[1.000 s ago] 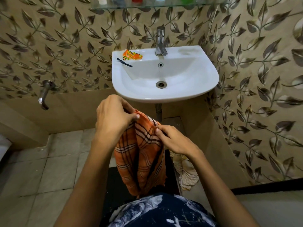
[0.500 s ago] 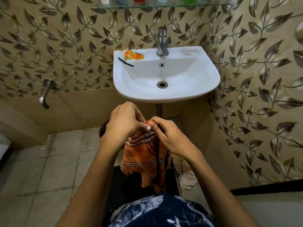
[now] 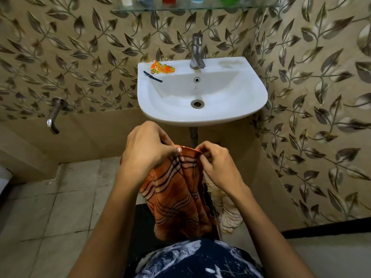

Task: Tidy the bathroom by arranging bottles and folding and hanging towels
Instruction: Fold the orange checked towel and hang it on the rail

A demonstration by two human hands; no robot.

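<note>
An orange towel with dark check stripes (image 3: 178, 201) hangs in front of me, below the white sink (image 3: 249, 109). My left hand (image 3: 146, 147) grips its top edge at the left, thumb on the cloth. My right hand (image 3: 216, 163) pinches the same top edge at the right. The towel droops in loose folds to about my waist. Bottles (image 3: 168, 0) stand on a glass shelf (image 3: 180, 8) at the top of the view, cut off by the frame edge.
A cream cloth (image 3: 228, 213) lies on the floor to the right, below the towel. An orange sachet (image 3: 161, 67) and a thin dark strip (image 3: 152, 76) lie on the sink's left rim. A steel tap (image 3: 196, 52) stands behind the basin; a wall tap (image 3: 54, 115) juts out at left.
My hands came together at the towel's top edge, then parted a little. The towel is now stretched between them and hangs wider.
</note>
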